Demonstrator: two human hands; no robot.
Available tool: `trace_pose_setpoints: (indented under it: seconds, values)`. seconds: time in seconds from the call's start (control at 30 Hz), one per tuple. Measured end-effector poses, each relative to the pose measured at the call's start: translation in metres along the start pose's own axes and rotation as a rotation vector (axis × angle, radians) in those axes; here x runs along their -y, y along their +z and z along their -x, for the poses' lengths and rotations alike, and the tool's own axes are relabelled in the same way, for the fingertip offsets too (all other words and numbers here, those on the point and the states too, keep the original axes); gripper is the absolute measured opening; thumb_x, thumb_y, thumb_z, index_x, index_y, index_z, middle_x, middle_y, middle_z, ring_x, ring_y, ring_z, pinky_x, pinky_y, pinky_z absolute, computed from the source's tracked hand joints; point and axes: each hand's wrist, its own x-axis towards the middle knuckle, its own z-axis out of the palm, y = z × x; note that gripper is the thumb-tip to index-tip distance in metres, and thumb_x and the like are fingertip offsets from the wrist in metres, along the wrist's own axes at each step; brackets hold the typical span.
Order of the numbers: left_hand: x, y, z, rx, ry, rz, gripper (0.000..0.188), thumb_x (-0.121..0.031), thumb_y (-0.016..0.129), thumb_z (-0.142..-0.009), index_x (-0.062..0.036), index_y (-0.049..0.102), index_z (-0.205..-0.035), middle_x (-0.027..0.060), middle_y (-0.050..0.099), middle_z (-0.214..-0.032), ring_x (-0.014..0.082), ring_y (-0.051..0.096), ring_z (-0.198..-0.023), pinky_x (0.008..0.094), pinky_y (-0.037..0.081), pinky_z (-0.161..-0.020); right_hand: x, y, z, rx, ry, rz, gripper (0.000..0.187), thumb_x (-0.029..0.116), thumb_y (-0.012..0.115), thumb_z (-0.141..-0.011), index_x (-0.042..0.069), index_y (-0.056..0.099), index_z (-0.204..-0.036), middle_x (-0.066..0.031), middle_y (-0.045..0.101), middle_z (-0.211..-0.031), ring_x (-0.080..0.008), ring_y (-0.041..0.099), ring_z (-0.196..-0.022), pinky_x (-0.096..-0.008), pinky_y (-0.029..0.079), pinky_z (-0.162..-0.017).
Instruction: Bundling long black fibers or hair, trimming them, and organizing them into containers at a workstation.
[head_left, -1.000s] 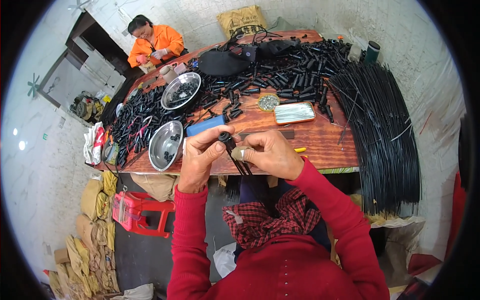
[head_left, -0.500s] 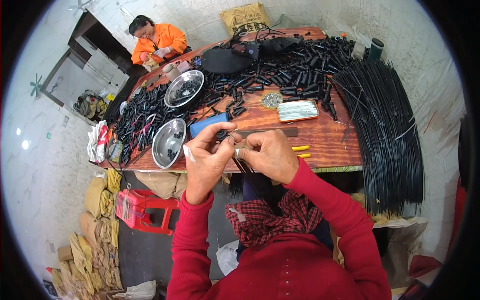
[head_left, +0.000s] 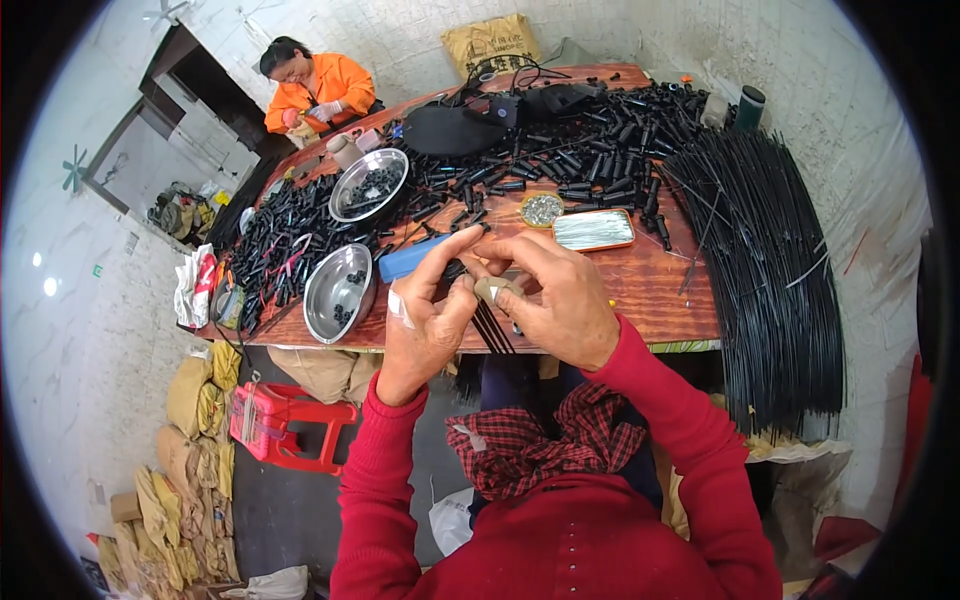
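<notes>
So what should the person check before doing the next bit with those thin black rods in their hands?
1. Thin black rods gripped by both hands: ok, the left hand and right hand pinch them together at the top.
2. Small black piece at the rod tips: cannot tell if it is fully on, fingers hide it.
3. Round shiny metal bowl nearby: ok, it sits just left of the left hand with a few black bits inside.
4. Flat blue bar beyond the hands: ok, lying on the brown wooden table.
5. Big bundle of long black rods: ok, piled at the right.
</notes>
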Motion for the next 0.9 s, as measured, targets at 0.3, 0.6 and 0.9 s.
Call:
trace_pose_setpoints:
  seconds: [0.3,0.6,0.9]
  values:
    - [-0.004,0.001,0.000,0.040,0.023,-0.073,0.037,0.002,0.055,-0.092,0.0008,0.062,-0.128,0.0058,0.068,-0.083,0.0075,0.059,-0.069,0.0230,0.048,-0.063,0.003,-0.002,0.001,-0.016,0.064,-0.075,0.023,0.006,0.080,-0.083,-0.002,0.069,-0.102,-0.0105,0.069,-0.095,-0.0164,0.071,-0.080,-0.0283,0.056,-0.068]
    - [-0.004,0.000,0.000,0.078,-0.027,0.044,0.037,0.004,0.056,-0.094,0.0028,0.060,-0.130,0.0046,0.068,-0.092,0.0063,0.060,-0.077,0.0220,0.048,-0.068,0.008,0.001,0.008,-0.162,-0.123,0.017,0.019,0.003,0.079,-0.076,0.000,0.069,-0.091,-0.0124,0.069,-0.084,-0.0245,0.070,-0.071,-0.0323,0.054,-0.059]
    - [-0.001,0.007,0.001,0.022,-0.106,0.148,0.028,0.004,0.058,-0.095,0.0022,0.061,-0.123,-0.0005,0.064,-0.094,0.0005,0.051,-0.075,0.0166,0.041,-0.064,0.001,0.006,0.007,-0.322,-0.456,0.399,0.020,0.009,0.082,-0.077,0.007,0.063,-0.084,-0.0065,0.062,-0.074,-0.0244,0.064,-0.060,-0.0346,0.048,-0.050]
